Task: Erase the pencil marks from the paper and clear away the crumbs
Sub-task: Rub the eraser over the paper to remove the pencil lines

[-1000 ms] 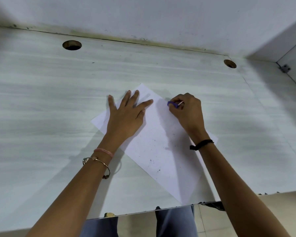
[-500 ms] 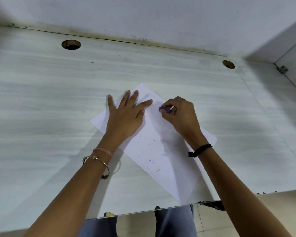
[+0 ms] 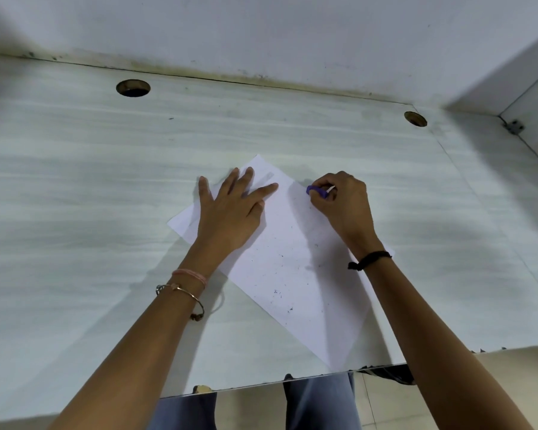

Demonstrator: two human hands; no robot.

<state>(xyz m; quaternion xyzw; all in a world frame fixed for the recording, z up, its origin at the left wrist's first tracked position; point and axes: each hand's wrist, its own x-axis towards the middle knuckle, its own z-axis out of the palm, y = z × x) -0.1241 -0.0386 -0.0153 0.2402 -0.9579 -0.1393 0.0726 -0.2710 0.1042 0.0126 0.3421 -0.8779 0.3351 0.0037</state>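
From the head view, the white paper [image 3: 292,274] lies flat on the pale wood-grain surface [image 3: 90,197], turned like a diamond. Its long axis runs from the far left toward the near right, and its nearest corner almost reaches the surface's front edge.

Our left hand [image 3: 230,218] is spread flat with straight fingers on the far-left part of the sheet. It pins the sheet and grasps nothing. Our right hand [image 3: 342,206] has its fingers curled round a small purple eraser [image 3: 316,191], pinched at the fingertips and held low at the sheet's far-right long edge. We cannot tell whether the eraser tip is actually touching the paper.

What matters most for the next move is the bare strip of paper between the eraser and the left fingertips, at the far end of the sheet. The eraser lies just to the right of those fingertips, so we judge that any stroke across it would run leftward toward the pinning hand. A faint grey streak shows by the left fingertips. It could be a pencil mark or a shadow.

The dark crumbs [image 3: 277,291] lie the other way, scattered down the long axis on the near half of the sheet, between our two forearms and closer to us than either hand. They have not yet been cleared. The right hand looks a little nearer to them, but it is busy holding the eraser.
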